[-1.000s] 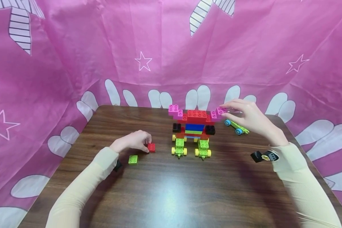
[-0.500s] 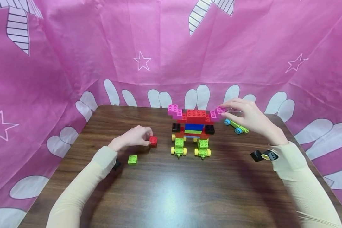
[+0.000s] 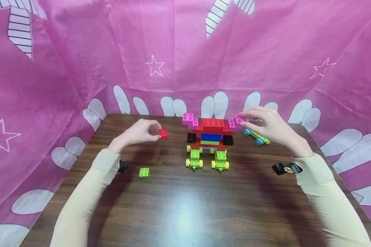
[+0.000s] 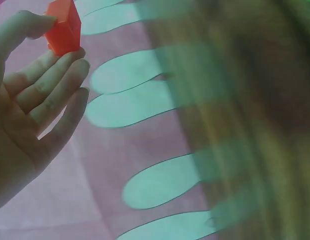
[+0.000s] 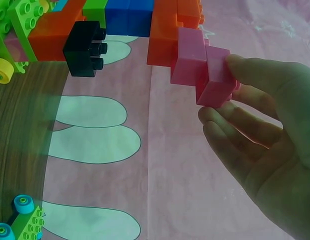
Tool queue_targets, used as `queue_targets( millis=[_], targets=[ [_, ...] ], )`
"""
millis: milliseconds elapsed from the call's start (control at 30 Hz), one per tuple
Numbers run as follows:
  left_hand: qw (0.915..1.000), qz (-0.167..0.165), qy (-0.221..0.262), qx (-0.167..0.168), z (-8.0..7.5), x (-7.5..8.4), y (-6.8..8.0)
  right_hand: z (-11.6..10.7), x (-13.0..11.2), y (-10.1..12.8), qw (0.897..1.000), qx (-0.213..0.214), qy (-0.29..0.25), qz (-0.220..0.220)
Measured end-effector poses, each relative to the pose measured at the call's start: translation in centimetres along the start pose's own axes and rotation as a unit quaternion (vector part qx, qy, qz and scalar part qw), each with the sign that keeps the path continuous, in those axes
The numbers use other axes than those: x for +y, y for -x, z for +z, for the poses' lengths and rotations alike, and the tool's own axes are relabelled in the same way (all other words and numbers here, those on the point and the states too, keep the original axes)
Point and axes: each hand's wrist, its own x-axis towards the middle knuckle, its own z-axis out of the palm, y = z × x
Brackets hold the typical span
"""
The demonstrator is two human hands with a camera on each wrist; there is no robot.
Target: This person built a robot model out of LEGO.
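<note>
In the head view my left hand point(image 3: 144, 131) pinches a red building brick point(image 3: 162, 133) between thumb and fingertips, raised over the table left of a brick-built figure. The left wrist view shows that red brick point(image 4: 65, 27) at the tips of thumb and fingers. My right hand point(image 3: 267, 124) holds the outer pink brick point(image 3: 239, 120) at the figure's upper right end. From the right wrist, thumb and fingers grip this pink brick point(image 5: 215, 77). The figure has a red top point(image 3: 213, 124), a blue middle point(image 3: 211, 138), black side bricks point(image 3: 191, 138) and green wheeled bases point(image 3: 194, 159).
A lime green brick point(image 3: 144, 172) lies on the brown wooden table point(image 3: 160, 212) near my left forearm. Behind the figure on the right is a green wheeled base point(image 3: 256, 136) with blue wheels. Pink cloth point(image 3: 185, 44) hangs around the table's back and sides.
My left hand has lifted the red brick from the table, moving up and away toward the back. The right hand stays at the pink brick; the figure has not moved.
</note>
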Motion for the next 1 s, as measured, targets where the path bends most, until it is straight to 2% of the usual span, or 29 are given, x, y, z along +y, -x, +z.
queue_targets(
  millis=[267, 467, 800, 1000],
  targets=[
    [0.9989, 0.007, -0.018, 0.043, -3.9, 2.2, -1.3, -0.1, 0.0, 0.1, 1.0, 0.004, -0.004, -0.002],
    [0.9973, 0.013, -0.02, 0.07, -5.9, 4.1, -2.2, 0.0, -0.1, 0.0, 1.0, 0.015, -0.005, -0.02],
    [0.996, 0.036, -0.022, 0.079, -7.7, 8.0, -4.0, 0.0, 0.0, 0.1, 1.0, 0.012, -0.007, -0.016],
    [0.9965, 0.054, -0.006, 0.064, -7.7, 10.2, -5.4, 0.0, 0.0, 0.0, 1.0, 0.008, -0.005, -0.012]
  ],
)
